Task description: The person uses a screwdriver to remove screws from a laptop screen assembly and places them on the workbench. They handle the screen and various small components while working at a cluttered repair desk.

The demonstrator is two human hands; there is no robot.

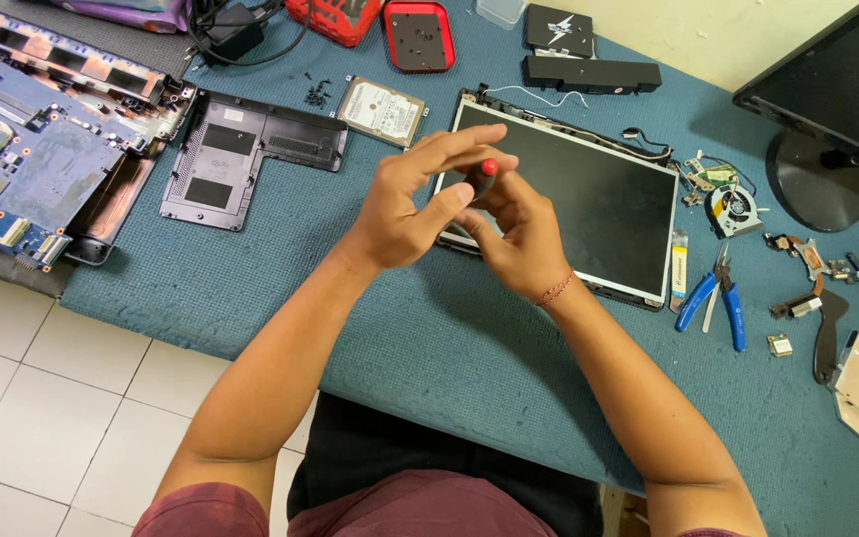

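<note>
Both hands meet above the near-left corner of a bare laptop screen panel (pixel 564 204), which lies flat, glass up, on the blue-covered surface (pixel 429 338). Between them is a small screwdriver (pixel 484 179) with a black handle and red cap, held well clear of the surface, cap end towards the person.

Right hand (pixel 519 234): its grip is closed round the lower part of the handle, fingers curled, wrist bent slightly inward, a thin thread bracelet on it. The tip of the tool is hidden behind the fingers; I cannot tell whether a bit is fitted.

Left hand (pixel 415 204): fingers mostly extended and fanned, thumb and fingertips resting lightly against the handle near the cap. Looks more like a steadying or turning touch than a firm grasp. Forearms converge from either side of the body, elbows out.

Placement notes: the panel sits directly before the person, probably because it is the piece being worked over. Parts taken off are spread to the edges. A black base cover (pixel 251 154) and a hard drive (pixel 380 107) lie at upper left, with loose screws (pixel 318 94) gathered in a small heap just beside them. An opened laptop chassis (pixel 42 139) with its board showing overhangs the left edge. Blue-handled pliers (pixel 713 303) and a small fan (pixel 733 209) lie to the right of the panel, within reach of the right hand.
</note>
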